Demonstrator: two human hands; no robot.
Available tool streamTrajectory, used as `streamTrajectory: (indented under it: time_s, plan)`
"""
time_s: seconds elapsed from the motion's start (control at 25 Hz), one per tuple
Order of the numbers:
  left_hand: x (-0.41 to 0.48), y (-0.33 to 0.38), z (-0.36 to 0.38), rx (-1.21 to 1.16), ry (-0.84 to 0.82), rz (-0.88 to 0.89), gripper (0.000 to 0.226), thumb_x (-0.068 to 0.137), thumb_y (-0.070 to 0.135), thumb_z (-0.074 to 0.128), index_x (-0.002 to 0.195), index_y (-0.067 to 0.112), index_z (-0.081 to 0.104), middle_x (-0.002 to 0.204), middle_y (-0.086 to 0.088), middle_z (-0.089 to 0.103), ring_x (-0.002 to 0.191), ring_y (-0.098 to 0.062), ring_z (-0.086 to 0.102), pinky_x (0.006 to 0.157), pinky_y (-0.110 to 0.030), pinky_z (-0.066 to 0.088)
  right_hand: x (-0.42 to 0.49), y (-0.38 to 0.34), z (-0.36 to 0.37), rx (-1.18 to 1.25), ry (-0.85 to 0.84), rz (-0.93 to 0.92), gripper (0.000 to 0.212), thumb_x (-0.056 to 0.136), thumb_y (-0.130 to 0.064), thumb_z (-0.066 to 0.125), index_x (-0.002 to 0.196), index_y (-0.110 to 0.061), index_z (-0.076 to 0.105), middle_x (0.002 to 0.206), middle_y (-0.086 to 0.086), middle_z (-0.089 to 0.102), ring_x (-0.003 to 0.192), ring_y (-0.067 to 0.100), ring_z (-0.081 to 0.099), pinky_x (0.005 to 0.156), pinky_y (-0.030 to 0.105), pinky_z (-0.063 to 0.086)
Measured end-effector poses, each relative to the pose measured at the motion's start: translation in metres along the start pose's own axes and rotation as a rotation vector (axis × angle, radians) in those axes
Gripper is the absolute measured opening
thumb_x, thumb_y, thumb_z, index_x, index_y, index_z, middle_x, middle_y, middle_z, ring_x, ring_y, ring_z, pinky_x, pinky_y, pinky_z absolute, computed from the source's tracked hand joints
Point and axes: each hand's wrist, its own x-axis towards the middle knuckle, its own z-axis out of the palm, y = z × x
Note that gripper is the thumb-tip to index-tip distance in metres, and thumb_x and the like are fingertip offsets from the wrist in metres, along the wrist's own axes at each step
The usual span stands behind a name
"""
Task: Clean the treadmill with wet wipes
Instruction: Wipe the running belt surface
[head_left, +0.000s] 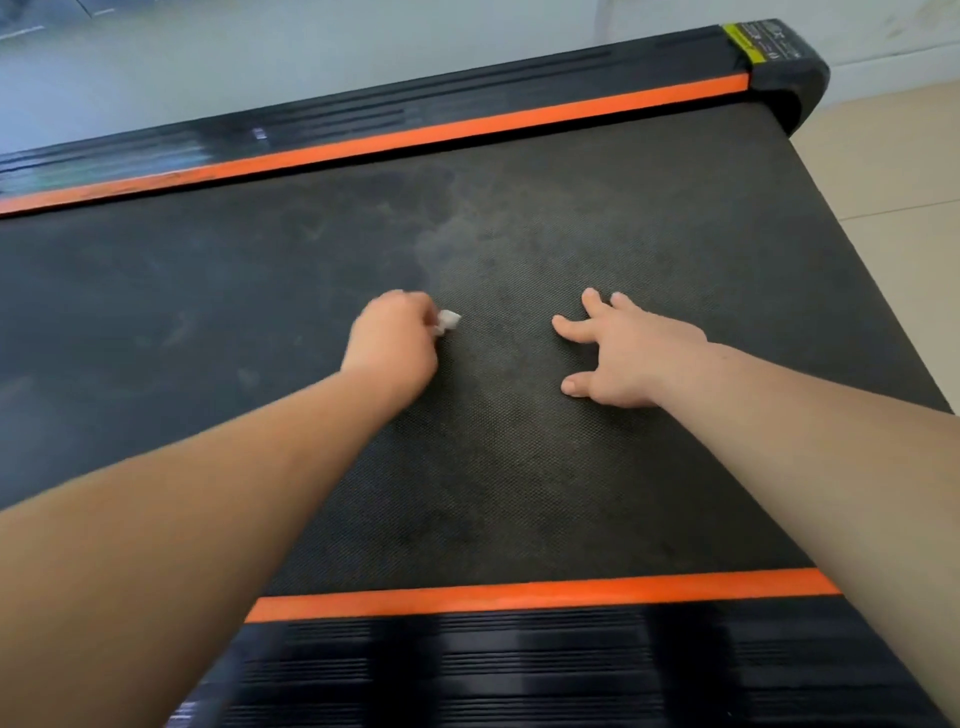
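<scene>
The wet wipe (448, 321) sits bunched small in my left hand (392, 345), only a white corner poking out past the curled fingers, pressed down on the middle of the treadmill belt (519, 467). I keep it wadded, I judge, so I can bear down on the textured black surface rather than skim it. My right hand (621, 358) lies flat and empty just beside it, fingers spread on the belt, most likely as a brace while I lean across. Beyond the wipe a pale dusty smear (447, 228) shows on the belt, so that patch looks like the next target. Orange stripes (519, 595) border the belt, with ribbed black side rails (467, 670) outside them and pale floor tiles (893, 156) past the end.
</scene>
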Motion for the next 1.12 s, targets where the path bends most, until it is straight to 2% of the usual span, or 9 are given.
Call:
streamTrajectory:
  time_s: [0.12,0.2,0.28,0.4,0.6,0.76,0.84,1.0,1.12]
  plan:
    - [-0.002,0.015,0.004,-0.123,-0.013,-0.161,0.018,0.091,0.008,0.057,0.091,0.02,0.07,0.095,0.004,0.067,0.092,-0.022,0.062,0.08,-0.027,0.048,0.001,0.0,0.0,-0.018,0.006,0.011,0.078,0.093,-0.064,0.058,0.155,-0.059,0.01,0.17,-0.017,-0.007,0.158,0.014,-0.004,0.112,0.058,0.038]
    - [-0.019,0.047,0.015,-0.171,-0.135,-0.041,0.02,0.09,0.009,0.057,0.086,0.024,0.069,0.099,0.004,0.07,0.094,-0.022,0.064,0.083,-0.027,0.051,0.003,-0.002,0.002,-0.002,0.022,0.012,0.079,0.092,-0.064,0.06,0.155,-0.059,0.012,0.17,-0.017,-0.006,0.158,0.013,-0.003,0.113,0.057,0.038]
    - [-0.036,0.073,0.021,-0.13,-0.245,0.149,0.017,0.092,0.011,0.057,0.094,0.023,0.068,0.1,0.0,0.064,0.097,-0.025,0.062,0.082,-0.03,0.049,0.005,-0.002,0.004,0.027,0.037,0.008,0.08,0.091,-0.063,0.062,0.154,-0.059,0.014,0.17,-0.016,-0.005,0.158,0.015,-0.002,0.113,0.056,0.037]
    - [-0.032,0.066,0.016,-0.004,-0.237,0.272,0.018,0.095,0.01,0.056,0.103,0.023,0.066,0.103,-0.003,0.055,0.102,-0.026,0.056,0.086,-0.033,0.046,0.005,0.0,0.005,0.052,0.036,0.001,0.081,0.091,-0.063,0.063,0.155,-0.059,0.013,0.17,-0.015,-0.007,0.158,0.016,-0.003,0.117,0.054,0.03]
    - [-0.013,0.032,0.005,-0.013,-0.088,0.002,0.023,0.09,0.004,0.054,0.094,0.022,0.067,0.104,-0.002,0.064,0.102,-0.028,0.061,0.087,-0.035,0.05,-0.001,0.002,-0.001,0.059,0.021,0.019,0.08,0.093,-0.06,0.062,0.155,-0.059,0.012,0.17,-0.015,-0.008,0.158,0.016,-0.004,0.117,0.053,0.03]
    - [-0.065,0.087,0.022,-0.042,-0.271,0.333,0.019,0.092,0.011,0.057,0.103,0.02,0.07,0.104,-0.004,0.062,0.1,-0.027,0.06,0.085,-0.037,0.049,0.001,0.0,0.001,0.065,0.028,0.017,0.08,0.091,-0.064,0.062,0.154,-0.059,0.014,0.17,-0.014,-0.006,0.158,0.015,0.0,0.116,0.053,0.035]
    - [-0.049,0.076,0.021,-0.012,-0.248,0.352,0.021,0.092,0.01,0.057,0.104,0.02,0.07,0.102,-0.003,0.057,0.101,-0.029,0.059,0.084,-0.037,0.048,0.003,-0.001,0.001,0.07,0.02,0.015,0.079,0.091,-0.065,0.061,0.154,-0.061,0.012,0.17,-0.015,-0.007,0.158,0.018,0.002,0.114,0.052,0.035]
    - [-0.021,0.037,0.012,-0.001,-0.109,0.024,0.025,0.091,0.005,0.055,0.102,0.021,0.07,0.101,0.0,0.056,0.101,-0.029,0.059,0.084,-0.032,0.045,-0.002,0.004,-0.008,0.08,-0.037,-0.01,0.075,0.098,-0.037,0.053,0.155,-0.059,0.01,0.169,-0.018,-0.012,0.158,0.015,-0.005,0.118,0.055,0.029]
    - [-0.07,0.081,0.022,-0.089,-0.264,0.279,0.021,0.091,0.01,0.058,0.102,0.023,0.071,0.104,0.0,0.062,0.102,-0.024,0.06,0.088,-0.033,0.049,-0.008,0.006,-0.007,0.073,-0.019,-0.036,0.08,0.095,-0.022,0.05,0.157,-0.055,0.012,0.169,-0.018,-0.01,0.157,0.011,-0.006,0.12,0.055,0.027]
